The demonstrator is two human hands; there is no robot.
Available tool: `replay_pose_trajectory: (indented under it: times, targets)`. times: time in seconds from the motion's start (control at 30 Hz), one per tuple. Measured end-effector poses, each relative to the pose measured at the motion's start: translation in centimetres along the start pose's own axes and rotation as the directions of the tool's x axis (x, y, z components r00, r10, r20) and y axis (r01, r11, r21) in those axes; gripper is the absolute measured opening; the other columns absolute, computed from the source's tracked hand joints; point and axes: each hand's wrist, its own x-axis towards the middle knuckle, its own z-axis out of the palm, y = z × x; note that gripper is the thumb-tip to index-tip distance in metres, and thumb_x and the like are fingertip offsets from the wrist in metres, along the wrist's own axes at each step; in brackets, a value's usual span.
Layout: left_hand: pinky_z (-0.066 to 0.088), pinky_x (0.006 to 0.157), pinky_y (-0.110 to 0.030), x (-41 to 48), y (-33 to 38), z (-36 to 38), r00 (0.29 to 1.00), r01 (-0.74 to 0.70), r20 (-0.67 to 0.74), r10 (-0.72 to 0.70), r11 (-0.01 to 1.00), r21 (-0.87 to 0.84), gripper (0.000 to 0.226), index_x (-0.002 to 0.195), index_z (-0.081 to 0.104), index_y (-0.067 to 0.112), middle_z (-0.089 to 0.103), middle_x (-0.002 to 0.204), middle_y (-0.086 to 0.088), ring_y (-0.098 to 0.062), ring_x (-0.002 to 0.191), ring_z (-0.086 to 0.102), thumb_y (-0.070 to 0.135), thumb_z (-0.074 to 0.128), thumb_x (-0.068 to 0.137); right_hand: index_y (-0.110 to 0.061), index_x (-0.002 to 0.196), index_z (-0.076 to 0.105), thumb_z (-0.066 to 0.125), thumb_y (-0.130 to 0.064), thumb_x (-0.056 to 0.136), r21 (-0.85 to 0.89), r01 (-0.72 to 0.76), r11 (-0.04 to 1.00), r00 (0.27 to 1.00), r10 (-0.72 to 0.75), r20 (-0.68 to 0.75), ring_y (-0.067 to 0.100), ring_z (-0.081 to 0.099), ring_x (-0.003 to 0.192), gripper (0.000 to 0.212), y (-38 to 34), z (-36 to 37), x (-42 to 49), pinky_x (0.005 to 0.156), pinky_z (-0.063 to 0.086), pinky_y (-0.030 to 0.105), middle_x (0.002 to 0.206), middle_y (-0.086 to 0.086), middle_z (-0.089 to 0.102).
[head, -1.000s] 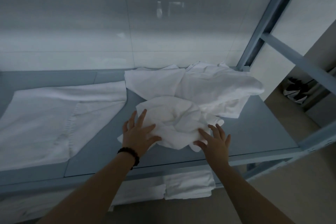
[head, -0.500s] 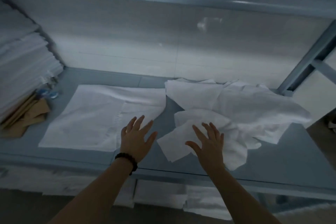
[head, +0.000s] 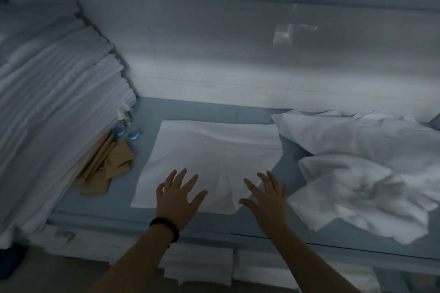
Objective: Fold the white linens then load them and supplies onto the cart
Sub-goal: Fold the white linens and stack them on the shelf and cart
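Note:
A flat white linen (head: 214, 152) lies spread on the grey-blue shelf (head: 147, 207). My left hand (head: 177, 197), with a dark bead bracelet at the wrist, hovers over its near edge with fingers spread and holds nothing. My right hand (head: 267, 197) is also spread open above the linen's near right corner, empty. To the right lies a crumpled white linen (head: 357, 192), and behind it a heap of more loose white linens (head: 352, 135).
A tall stack of folded white linens (head: 52, 107) leans at the left. Brown paper items (head: 107, 166) and small blue-capped bottles (head: 126, 131) lie at its foot. Folded linens (head: 207, 269) fill the shelf below. A tiled wall closes the back.
Both hands let go of the crumpled linen and moved left over the flat linen. The view swung left, bringing the tall stack into sight.

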Motion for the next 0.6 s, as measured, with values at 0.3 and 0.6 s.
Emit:
replay_pose_trajectory:
  times: [0.3, 0.6]
  targets:
    - [0.002, 0.116, -0.051, 3.1, -5.7, 1.1, 0.949, -0.022, 0.315, -0.029, 0.987, 0.157, 0.077, 0.146, 0.028, 0.045, 0.008, 0.161, 0.008, -0.020, 0.148, -0.004, 0.083, 0.026, 0.080, -0.046, 0.146, 0.027, 0.040, -0.014, 0.099, -0.310, 0.099, 0.945, 0.977, -0.034, 0.209, 0.029, -0.010, 0.147, 0.058, -4.2, 5.0, 5.5, 0.107, -0.014, 0.066, 0.161, 0.005, 0.007]
    - [0.002, 0.114, -0.058, 4.5, -5.2, 4.5, 0.887, -0.042, 0.451, -0.101, 0.954, 0.296, 0.059, 0.147, 0.022, 0.045, 0.003, 0.161, 0.007, -0.027, 0.147, -0.003, 0.068, 0.018, 0.092, -0.042, 0.136, 0.044, 0.031, -0.029, 0.102, -0.465, 0.390, 0.795, 0.895, -0.209, 0.394, 0.031, -0.011, 0.147, 0.038, -3.0, 6.3, 8.8, 0.090, -0.037, 0.063, 0.161, 0.008, 0.005]
